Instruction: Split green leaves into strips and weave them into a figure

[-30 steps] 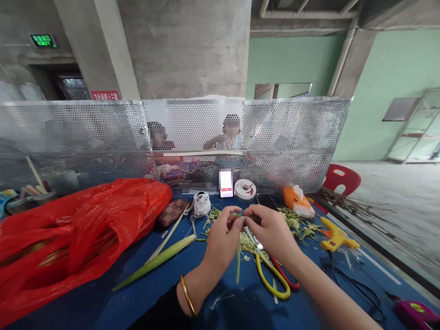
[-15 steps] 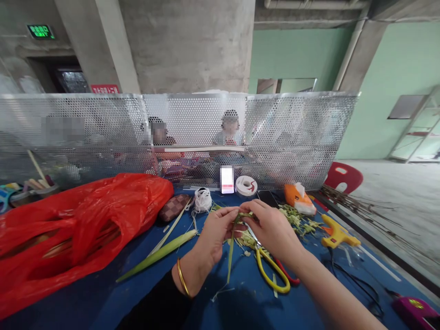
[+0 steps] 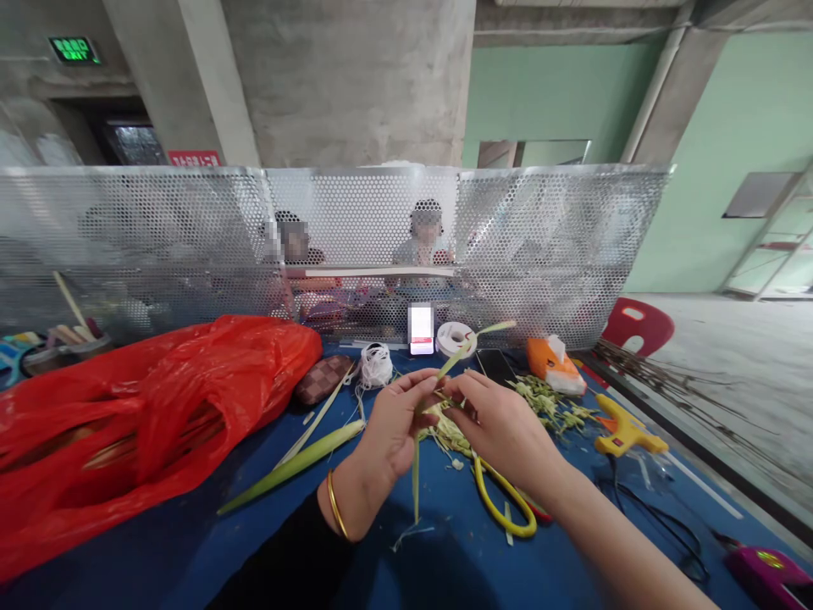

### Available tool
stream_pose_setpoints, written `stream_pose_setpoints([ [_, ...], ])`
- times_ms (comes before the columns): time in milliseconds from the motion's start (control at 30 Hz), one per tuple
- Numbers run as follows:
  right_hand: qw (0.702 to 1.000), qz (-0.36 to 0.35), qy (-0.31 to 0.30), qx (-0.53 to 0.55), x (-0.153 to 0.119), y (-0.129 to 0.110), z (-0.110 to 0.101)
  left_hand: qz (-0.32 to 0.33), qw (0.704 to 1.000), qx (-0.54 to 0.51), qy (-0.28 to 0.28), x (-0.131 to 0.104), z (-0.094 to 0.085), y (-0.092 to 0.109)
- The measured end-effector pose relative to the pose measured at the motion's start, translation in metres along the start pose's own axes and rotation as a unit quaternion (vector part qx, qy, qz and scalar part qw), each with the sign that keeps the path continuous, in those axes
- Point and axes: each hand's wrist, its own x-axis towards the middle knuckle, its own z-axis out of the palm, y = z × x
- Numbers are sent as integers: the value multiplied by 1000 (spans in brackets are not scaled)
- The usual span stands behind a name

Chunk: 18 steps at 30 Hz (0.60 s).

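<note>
Green palm-leaf strip [image 3: 416, 462], pinched between left hand [image 3: 394, 424] and right hand [image 3: 499, 424] above the blue bench's [image 3: 190, 551] middle, could split if the fingers fold it too sharply.

A long, narrow green leaf strip [image 3: 416, 462] is pinched between the left hand [image 3: 395, 424] and the right hand [image 3: 499, 424], above the blue desk [image 3: 190, 551]. It bends sharply at the fingers: one pale green end hangs straight down to just above the desk, while the other end angles up and to the right, its tip up in front of the mesh screen. The strip is flat, thin and smooth-edged.
</note>
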Motion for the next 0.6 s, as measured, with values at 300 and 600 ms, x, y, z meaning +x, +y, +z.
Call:
stream_pose_setpoints([
  [300,948,106,20,299,8,19,-1,-28,998,-7,-60,-4,0,7],
  [600,947,24,163,275,9,17,7,-47,991,75,-100,-8,2,8],
])
